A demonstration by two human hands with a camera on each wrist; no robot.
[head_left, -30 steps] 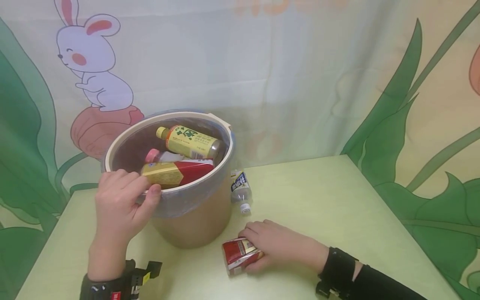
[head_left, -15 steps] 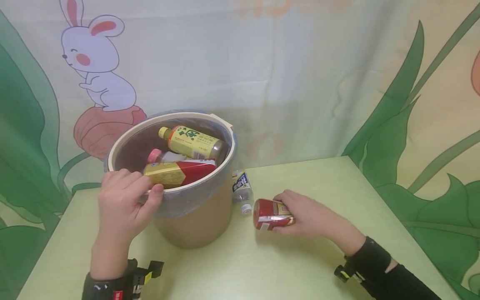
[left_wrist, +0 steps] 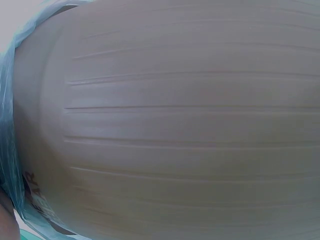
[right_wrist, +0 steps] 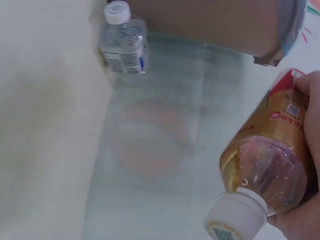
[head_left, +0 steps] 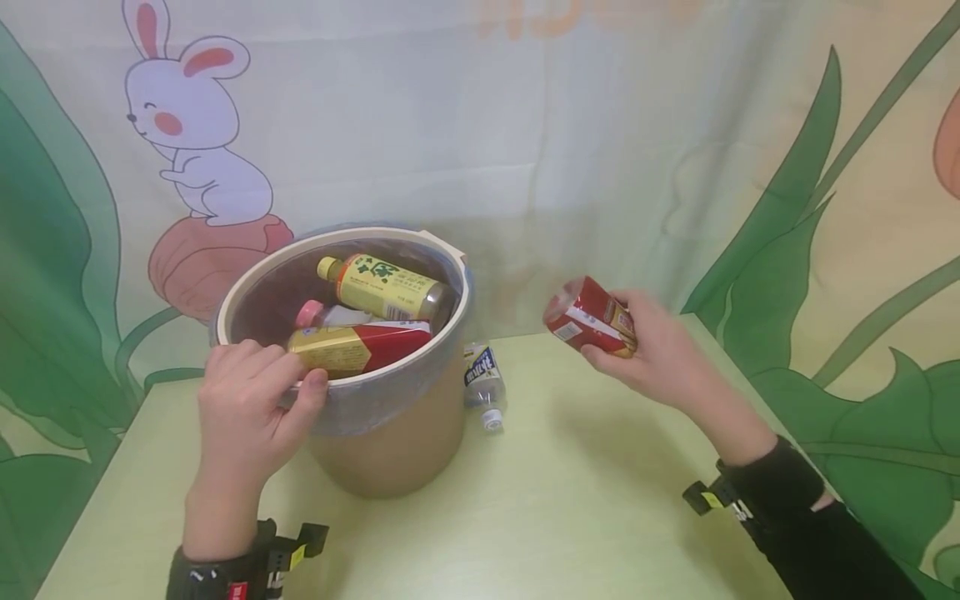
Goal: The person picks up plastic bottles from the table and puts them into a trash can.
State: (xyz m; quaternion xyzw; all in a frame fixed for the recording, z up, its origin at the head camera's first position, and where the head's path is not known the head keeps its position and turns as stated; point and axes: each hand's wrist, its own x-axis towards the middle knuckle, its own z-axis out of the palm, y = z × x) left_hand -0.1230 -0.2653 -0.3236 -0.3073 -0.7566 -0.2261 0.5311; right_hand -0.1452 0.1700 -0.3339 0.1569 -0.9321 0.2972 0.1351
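Observation:
My left hand (head_left: 243, 408) grips the near-left rim of a tan trash bin (head_left: 390, 458) lined with a translucent bluish bag (head_left: 371, 410). Its ribbed wall (left_wrist: 200, 125) fills the left wrist view. My right hand (head_left: 667, 354) holds a plastic bottle (head_left: 588, 317) with a red and gold label, raised above the table to the right of the bin. The right wrist view shows that bottle's white cap (right_wrist: 237, 220) and clear shoulder, with little bubbles inside. Against the bin's right side lies a small clear bottle (head_left: 483, 383) with a blue and white label and white cap.
Inside the bin lie a yellow-labelled bottle (head_left: 390, 287), a pink-capped bottle (head_left: 309, 314) and a red and gold container (head_left: 367, 346). The pale green table (head_left: 555, 517) ends at a cloth backdrop (head_left: 600, 167) printed with a rabbit and leaves.
My right hand has lifted the red and gold bottle off the table and carried it up, back and to the right. The left hand stays on the bin's rim.

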